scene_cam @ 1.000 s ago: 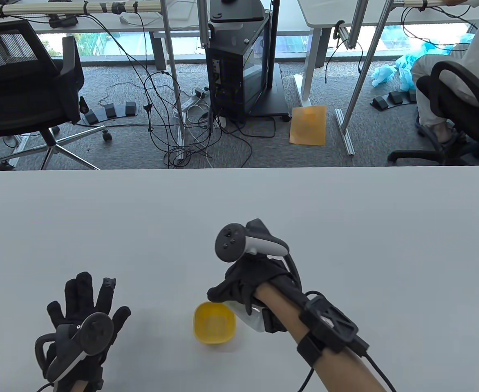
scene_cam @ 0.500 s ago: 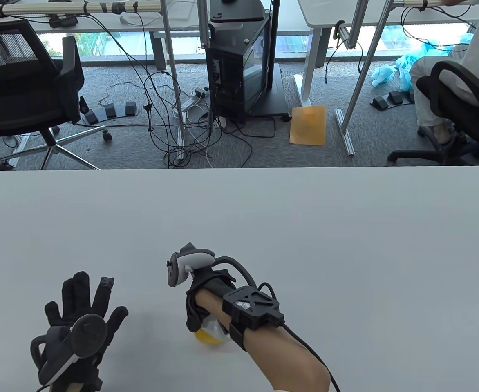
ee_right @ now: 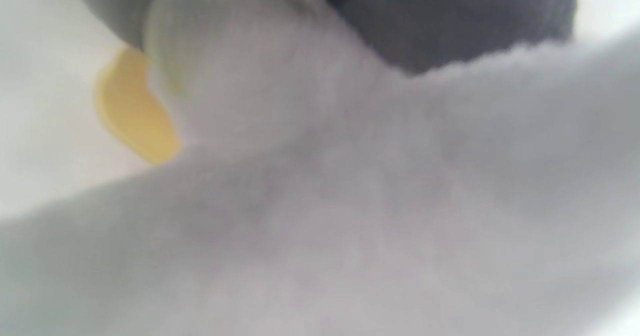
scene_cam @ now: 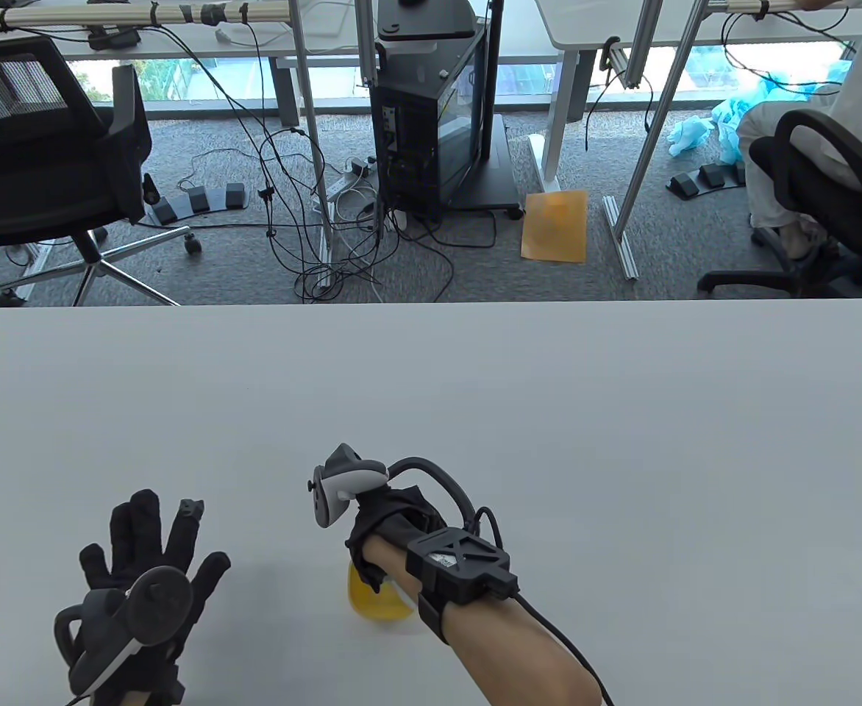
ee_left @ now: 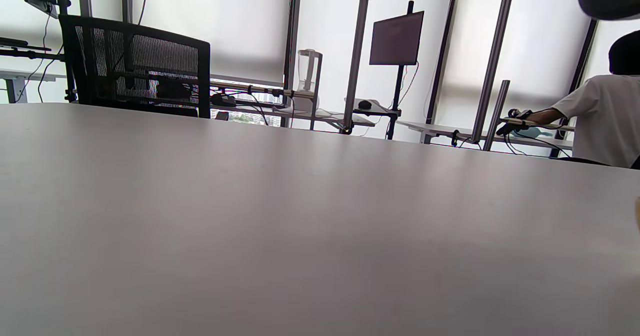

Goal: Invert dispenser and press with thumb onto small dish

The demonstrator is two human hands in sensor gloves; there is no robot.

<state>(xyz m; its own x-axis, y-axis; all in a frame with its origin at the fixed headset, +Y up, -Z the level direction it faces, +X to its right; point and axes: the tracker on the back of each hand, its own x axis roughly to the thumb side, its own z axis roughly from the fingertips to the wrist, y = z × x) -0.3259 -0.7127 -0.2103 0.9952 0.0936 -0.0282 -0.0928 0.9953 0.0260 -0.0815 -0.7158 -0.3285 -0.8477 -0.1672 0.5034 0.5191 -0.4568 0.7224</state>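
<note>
A small yellow dish (scene_cam: 372,599) sits on the white table (scene_cam: 549,412) near the front edge; it also shows in the right wrist view (ee_right: 132,113). My right hand (scene_cam: 379,533) is turned over directly above the dish and grips a clear dispenser (ee_right: 235,75), which fills the blurred right wrist view. In the table view the dispenser is hidden under the hand and forearm. My left hand (scene_cam: 148,544) rests flat on the table left of the dish, fingers spread, holding nothing.
The table's far edge (scene_cam: 431,303) runs across the middle of the table view. Beyond it are office chairs (scene_cam: 41,147), a black cabinet (scene_cam: 431,110), floor cables and a seated person (scene_cam: 828,95).
My right hand swung left from beside the dish, rolled over and now sits above it with the dispenser, covering most of the dish. In the last half second it shifted slightly. The left hand stayed put.
</note>
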